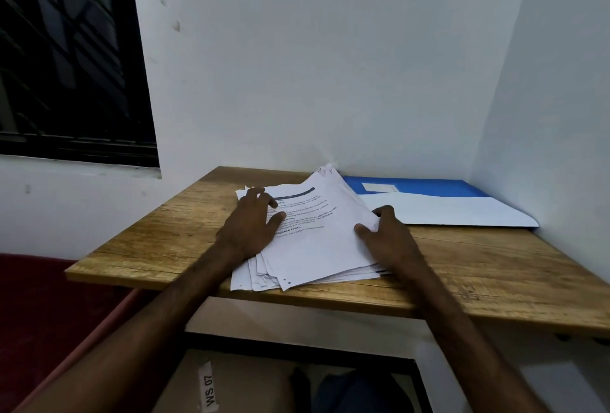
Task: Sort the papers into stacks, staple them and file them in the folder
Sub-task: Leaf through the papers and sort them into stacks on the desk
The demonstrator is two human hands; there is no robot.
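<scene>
Messy, fanned-out pile of papers (pixel 317 241) sits in the middle of the tabletop (pixel 148 241). My left grip (pixel 252 226) lies flat on top with the fingers spread, just pressing down, holding nothing. My right grip (pixel 391 237) is at the pile's right edge, thumb on the top sheet. Honestly can't tell if the other fingers hook under. Blue folder (pixel 429 186) lies back right in the corner, half under a white sheet (pixel 445 211).

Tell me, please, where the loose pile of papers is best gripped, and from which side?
Probably by its two side edges, from left and right together: the pile of papers lies flat with sheets fanned askew, so a one-sided grip would likely shed some.
</scene>
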